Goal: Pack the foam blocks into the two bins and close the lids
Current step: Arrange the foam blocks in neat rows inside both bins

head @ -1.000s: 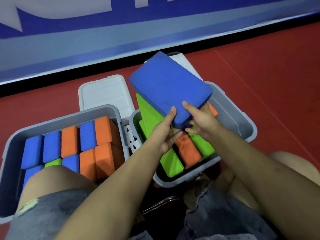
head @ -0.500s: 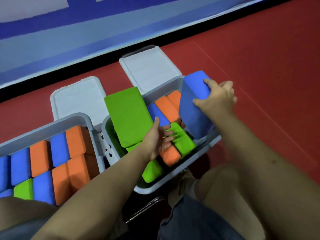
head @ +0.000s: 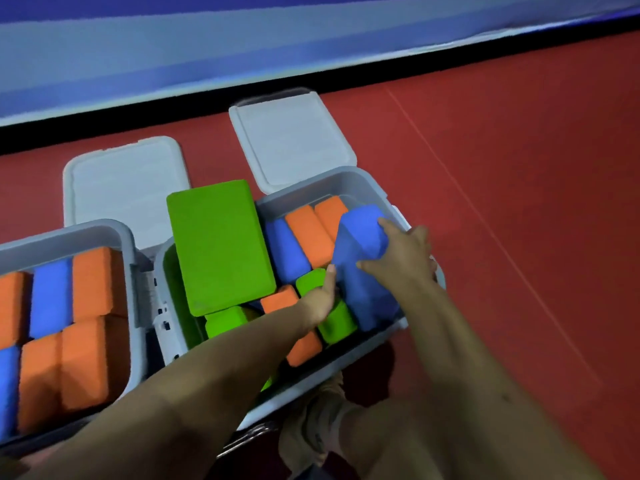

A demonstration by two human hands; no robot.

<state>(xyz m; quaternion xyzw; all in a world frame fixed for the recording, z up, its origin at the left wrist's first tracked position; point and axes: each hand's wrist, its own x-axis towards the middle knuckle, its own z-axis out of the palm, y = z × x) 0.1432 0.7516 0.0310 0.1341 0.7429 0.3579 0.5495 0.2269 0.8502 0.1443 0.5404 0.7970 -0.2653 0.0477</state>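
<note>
- Right bin [head: 377,183] crowded: big green block [head: 218,247] lies tilted across its left side, propped on smaller green blocks, top edge poking over the rim.
- Orange blocks [head: 313,233] and a blue block [head: 285,252] stand on end along the far wall; more orange and green pieces lie low near the front wall.
- Right hand [head: 398,258] clamps the large blue block [head: 360,268], fingers over its top, thumb on its face; block stands tilted against the bin's right wall, partly down inside.
- Left hand [head: 320,299] reaches in beside it, fingers loosely spread, thumb tip touching the blue block's left edge, holding nothing.
- Left bin [head: 128,244] packed tight with orange and blue blocks, just beside the right bin.
- Two lids [head: 294,140] lie flat and open on the red floor [head: 519,168] behind the bins.
- Open floor to the right; a dark strip and blue wall bound the far side.
- Person's knee and shoe crowd the front rim.
</note>
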